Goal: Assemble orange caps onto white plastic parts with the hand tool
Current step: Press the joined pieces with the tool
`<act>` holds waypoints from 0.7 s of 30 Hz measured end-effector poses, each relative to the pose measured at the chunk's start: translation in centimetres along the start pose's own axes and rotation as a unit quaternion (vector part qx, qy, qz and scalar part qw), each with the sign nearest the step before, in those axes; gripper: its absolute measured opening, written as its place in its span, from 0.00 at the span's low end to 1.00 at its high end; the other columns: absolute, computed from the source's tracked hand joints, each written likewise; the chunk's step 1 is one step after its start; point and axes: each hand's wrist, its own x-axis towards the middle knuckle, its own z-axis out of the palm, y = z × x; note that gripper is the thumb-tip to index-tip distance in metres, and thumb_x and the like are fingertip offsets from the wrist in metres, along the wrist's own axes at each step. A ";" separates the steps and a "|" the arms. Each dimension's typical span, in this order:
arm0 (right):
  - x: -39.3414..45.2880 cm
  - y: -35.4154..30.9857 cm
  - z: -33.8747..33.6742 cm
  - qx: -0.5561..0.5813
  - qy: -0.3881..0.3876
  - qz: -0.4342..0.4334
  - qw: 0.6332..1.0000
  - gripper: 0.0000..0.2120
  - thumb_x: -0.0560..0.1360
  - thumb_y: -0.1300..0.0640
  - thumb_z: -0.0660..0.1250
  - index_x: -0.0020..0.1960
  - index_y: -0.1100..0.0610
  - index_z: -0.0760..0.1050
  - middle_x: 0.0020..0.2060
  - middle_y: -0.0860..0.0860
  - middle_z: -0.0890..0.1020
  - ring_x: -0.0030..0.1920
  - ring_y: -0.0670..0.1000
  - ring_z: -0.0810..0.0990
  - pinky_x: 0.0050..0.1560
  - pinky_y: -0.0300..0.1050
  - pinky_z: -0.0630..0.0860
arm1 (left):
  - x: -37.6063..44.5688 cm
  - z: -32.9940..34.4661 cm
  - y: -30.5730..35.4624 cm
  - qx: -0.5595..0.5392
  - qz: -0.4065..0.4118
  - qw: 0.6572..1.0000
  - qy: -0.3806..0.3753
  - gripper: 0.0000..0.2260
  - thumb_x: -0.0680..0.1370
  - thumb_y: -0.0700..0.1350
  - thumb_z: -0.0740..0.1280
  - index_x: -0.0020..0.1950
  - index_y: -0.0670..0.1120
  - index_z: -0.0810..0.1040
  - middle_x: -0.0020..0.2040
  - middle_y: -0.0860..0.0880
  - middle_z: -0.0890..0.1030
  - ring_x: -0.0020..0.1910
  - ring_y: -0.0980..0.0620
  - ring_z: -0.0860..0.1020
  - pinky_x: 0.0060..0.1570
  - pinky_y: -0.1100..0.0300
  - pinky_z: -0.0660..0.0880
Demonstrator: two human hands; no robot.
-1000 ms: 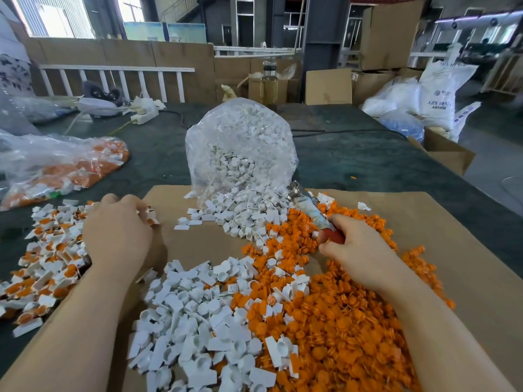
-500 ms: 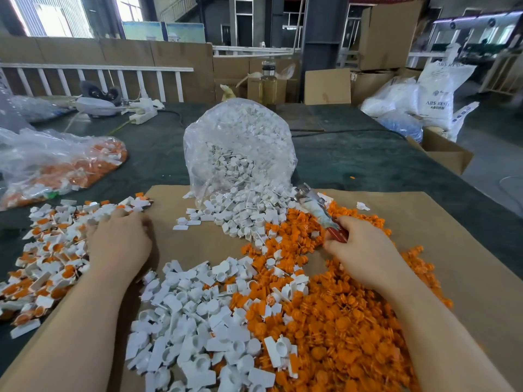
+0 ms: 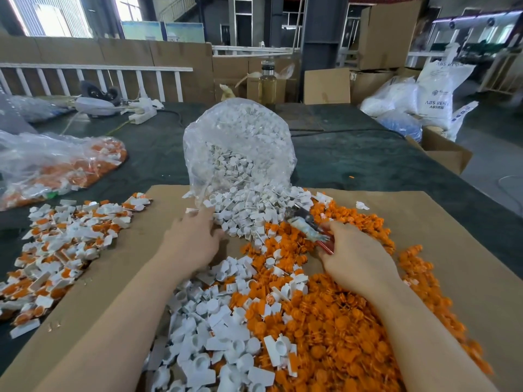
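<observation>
My right hand grips the red-handled hand tool, whose taped jaws point up-left over the heap of orange caps. My left hand reaches forward with fingers spread, its fingertips at the edge of the loose white plastic parts that spill from a clear bag. More white parts lie between my forearms. Finished white parts with orange caps are piled at the left.
Everything lies on a brown cardboard sheet over a dark green table. A second bag of assembled parts sits far left. A power strip and a bottle stand at the back. Cardboard boxes and white sacks are at right.
My left hand has left the finished pile at the left and moved right and forward to the loose white parts by the bag. My right hand with the tool stayed about where it was.
</observation>
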 end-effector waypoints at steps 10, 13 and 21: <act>0.1 0.3 -0.1 -0.035 0.007 0.021 0.999 0.14 0.76 0.45 0.66 0.59 0.47 0.70 0.45 0.45 0.77 0.43 0.49 0.75 0.36 0.43 0.72 | -0.3 -0.4 1.6 -0.088 0.116 0.987 -0.075 0.11 0.76 0.46 0.71 0.57 0.58 0.79 0.52 0.59 0.79 0.48 0.62 0.76 0.41 0.70 0.69; 0.0 0.1 0.1 -0.036 0.022 0.021 0.999 0.18 0.75 0.44 0.67 0.62 0.48 0.70 0.50 0.46 0.78 0.47 0.49 0.77 0.38 0.43 0.73 | -0.4 0.0 1.9 -0.123 0.113 0.983 -0.078 0.13 0.74 0.46 0.74 0.54 0.60 0.79 0.49 0.61 0.79 0.46 0.64 0.77 0.37 0.73 0.68; 0.2 0.1 0.1 -0.055 0.013 0.030 0.998 0.14 0.75 0.43 0.67 0.56 0.47 0.72 0.45 0.45 0.78 0.43 0.49 0.77 0.34 0.43 0.72 | -0.3 -0.1 1.8 -0.070 0.093 0.989 -0.090 0.16 0.74 0.54 0.74 0.60 0.55 0.80 0.46 0.61 0.75 0.41 0.65 0.73 0.36 0.72 0.65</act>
